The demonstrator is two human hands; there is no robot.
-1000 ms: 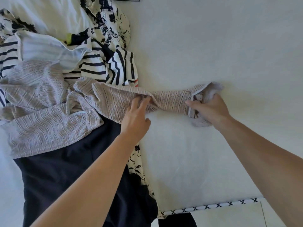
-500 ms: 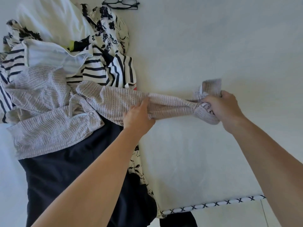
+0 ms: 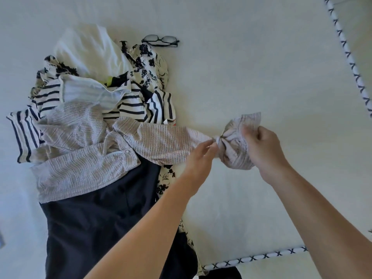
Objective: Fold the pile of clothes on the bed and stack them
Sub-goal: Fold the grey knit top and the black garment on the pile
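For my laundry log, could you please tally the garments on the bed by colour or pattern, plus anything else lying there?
Beige textured shirt, its sleeve held by the left hand and right hand: 1
Navy-striped garment: 1
Floral cream garment: 1
Dark navy garment: 1
Plain white garment: 1
Glasses: 1
Total: 6, as far as the pile shows.

No readable text, label, brand or number anywhere, small tag on the striped top (image 3: 138, 109) at 9 o'clock too blurred to read, bed edging (image 3: 251, 258) shows only cross stitches
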